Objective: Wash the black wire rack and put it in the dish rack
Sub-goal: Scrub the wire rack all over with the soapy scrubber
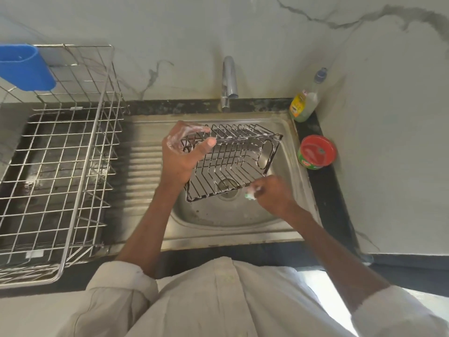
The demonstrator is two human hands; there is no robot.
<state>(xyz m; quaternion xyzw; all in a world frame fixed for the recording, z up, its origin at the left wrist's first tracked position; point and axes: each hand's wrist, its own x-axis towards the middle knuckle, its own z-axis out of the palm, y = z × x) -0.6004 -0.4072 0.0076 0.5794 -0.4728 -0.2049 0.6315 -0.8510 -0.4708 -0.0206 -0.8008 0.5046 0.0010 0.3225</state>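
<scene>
While the left hand clamps the far-left end of the soapy black wire rack tilted over the sink, the right hand, closed on a scrubber, works its near edge, with the dish rack waiting to the left.

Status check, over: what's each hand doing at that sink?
Left hand gripping soapy black wire rack over steel sink. Right hand scrubbing with green scrubber. Nothing in the way.

Head view, close, downward over sink
</scene>
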